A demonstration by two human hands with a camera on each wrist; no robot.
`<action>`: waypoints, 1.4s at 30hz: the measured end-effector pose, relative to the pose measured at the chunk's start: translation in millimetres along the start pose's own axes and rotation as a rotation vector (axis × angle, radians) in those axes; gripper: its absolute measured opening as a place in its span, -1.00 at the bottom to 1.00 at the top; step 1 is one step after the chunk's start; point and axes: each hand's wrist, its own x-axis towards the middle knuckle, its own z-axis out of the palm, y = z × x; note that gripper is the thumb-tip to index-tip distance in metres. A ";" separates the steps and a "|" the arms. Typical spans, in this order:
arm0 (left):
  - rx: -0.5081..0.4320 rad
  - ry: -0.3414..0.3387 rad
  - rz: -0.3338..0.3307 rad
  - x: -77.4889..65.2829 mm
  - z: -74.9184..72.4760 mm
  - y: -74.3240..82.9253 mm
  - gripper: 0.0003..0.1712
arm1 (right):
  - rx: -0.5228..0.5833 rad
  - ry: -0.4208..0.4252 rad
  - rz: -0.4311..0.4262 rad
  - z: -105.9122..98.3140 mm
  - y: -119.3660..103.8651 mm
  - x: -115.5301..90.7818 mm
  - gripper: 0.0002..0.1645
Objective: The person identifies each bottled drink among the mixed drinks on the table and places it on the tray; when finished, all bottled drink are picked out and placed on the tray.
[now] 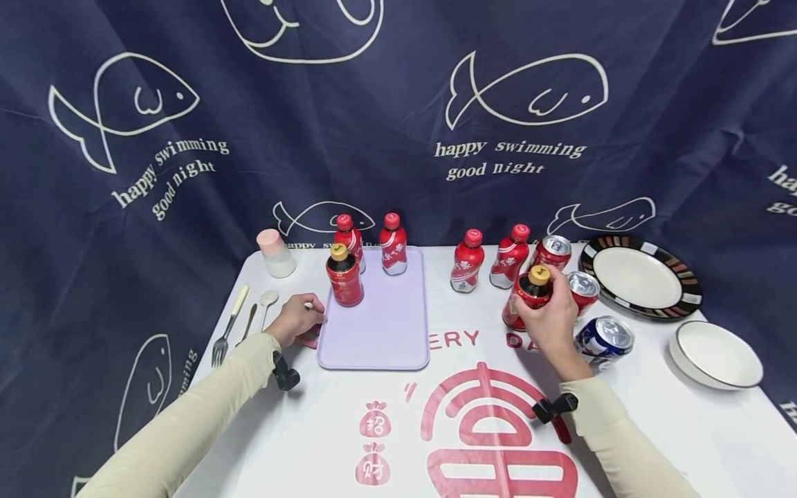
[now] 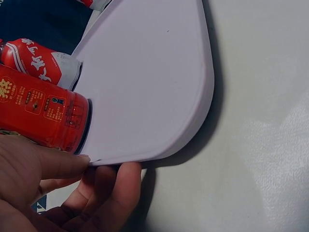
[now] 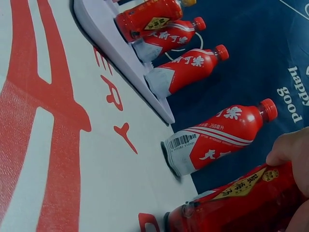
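Both forearms reach forward. Left hand (image 1: 297,319) pinches lilac tray (image 1: 386,332) by its left rim. Right hand (image 1: 551,315) grips gold-capped bottle (image 3: 241,205), roughly upright, right of tray, near red cans (image 1: 587,297). Right wrist view crops its cap; some right-hand fingers hidden.

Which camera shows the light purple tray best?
The head view: it takes in nearly the whole tray, with three bottles standing on it. The left wrist shows part up close, the left hand pinching its rim; the right wrist shows just one side, cut off.
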 end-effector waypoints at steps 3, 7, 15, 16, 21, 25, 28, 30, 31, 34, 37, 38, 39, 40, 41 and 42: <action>-0.013 -0.007 -0.003 -0.9 0.5 -0.1 -0.81 | 0.006 -0.014 -0.026 1.0 -2.7 0.7 -0.15; -0.017 -0.016 -0.013 -1.6 0.9 -0.1 -0.82 | 0.014 -0.026 -0.056 4.7 -9.3 -1.6 -0.15; -0.003 0.007 0.002 -0.1 -0.1 0.6 -0.83 | 0.096 -0.050 -0.106 22.4 -37.5 -2.6 -0.16; -0.002 0.007 0.006 0.2 0.0 0.4 -0.83 | 0.115 -0.054 -0.113 25.3 -42.3 -2.3 -0.17; -0.004 0.010 0.001 1.1 0.9 -0.6 -0.82 | 0.194 -0.083 -0.146 42.6 -66.8 -2.5 -0.17; -0.006 0.011 -0.006 3.0 0.8 -2.1 -0.82 | 0.237 -0.127 -0.171 60.9 -87.4 -1.9 -0.16; -0.012 0.009 -0.005 4.6 0.1 -3.4 -0.82 | 0.261 -0.160 -0.188 76.7 -102.0 0.6 -0.16; -0.018 0.009 -0.001 4.8 -0.7 -3.4 -0.81 | 0.286 -0.188 -0.193 88.3 -110.3 3.0 -0.16; -0.020 0.009 -0.002 4.7 -0.9 -3.3 -0.81 | 0.293 -0.203 -0.193 93.8 -114.0 3.9 -0.16; -0.019 0.007 -0.006 3.5 -1.0 -1.6 -0.81 | 0.314 -0.238 -0.186 110.1 -123.6 5.5 -0.16; -0.014 0.013 -0.016 2.7 -0.2 0.3 -0.81 | 0.329 -0.249 -0.192 124.5 -130.0 6.2 -0.16; -0.009 0.016 -0.018 2.5 0.3 0.7 -0.81 | 0.339 -0.249 -0.199 129.0 -131.3 6.3 -0.16; -0.005 0.020 -0.019 2.4 0.7 1.0 -0.81 | 0.351 -0.246 -0.209 133.5 -132.2 6.4 -0.16; 0.000 0.027 -0.025 2.3 1.2 1.4 -0.81 | 0.359 -0.250 -0.214 137.7 -133.0 6.4 -0.16; 0.005 0.032 -0.027 2.1 1.5 1.6 -0.81 | 0.363 -0.253 -0.216 141.8 -133.5 6.3 -0.16; 0.011 0.035 -0.030 1.8 1.6 1.6 -0.81 | 0.366 -0.256 -0.217 145.6 -134.0 6.1 -0.16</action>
